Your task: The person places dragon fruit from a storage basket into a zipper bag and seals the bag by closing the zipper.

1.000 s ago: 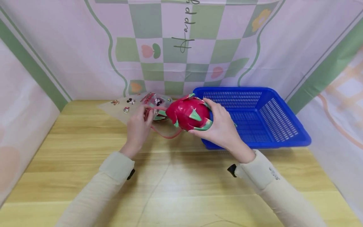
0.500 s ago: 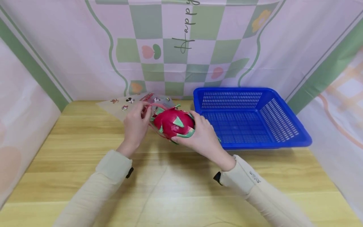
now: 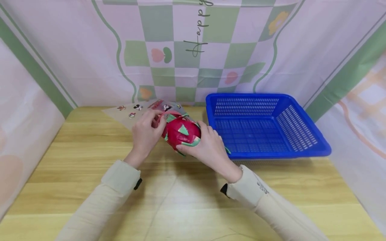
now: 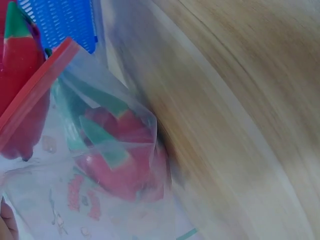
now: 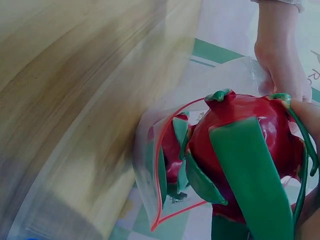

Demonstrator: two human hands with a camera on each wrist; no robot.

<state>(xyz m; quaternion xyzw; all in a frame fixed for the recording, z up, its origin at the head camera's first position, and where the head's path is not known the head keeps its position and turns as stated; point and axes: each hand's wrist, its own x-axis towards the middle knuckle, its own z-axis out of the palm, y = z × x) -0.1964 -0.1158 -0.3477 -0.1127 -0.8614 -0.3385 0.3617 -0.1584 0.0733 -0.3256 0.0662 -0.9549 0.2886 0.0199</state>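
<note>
A red model dragon fruit (image 3: pixel 181 134) with green scales is held in my right hand (image 3: pixel 211 147), thumb on the near side and fingers on the far side. My left hand (image 3: pixel 144 130) pinches the red-edged mouth of a clear zip bag (image 3: pixel 128 117) printed with cartoon figures. The right wrist view has the held fruit at the opening, partly past the red rim (image 5: pixel 158 172). A second dragon fruit (image 4: pixel 120 170) lies inside the bag, seen through the plastic in the left wrist view. The left fingertips are partly hidden in the head view.
A blue plastic basket (image 3: pixel 247 154) with slotted walls stands at the back right of the wooden table (image 3: pixel 181 201), close to my right hand. Behind the table hangs a checked cloth (image 3: pixel 187 57), with more cloth at both sides.
My right hand has carried the dragon fruit leftward and slightly down, from beside the basket to the bag's mouth. The left hand keeps its pinch on the rim and has barely moved.
</note>
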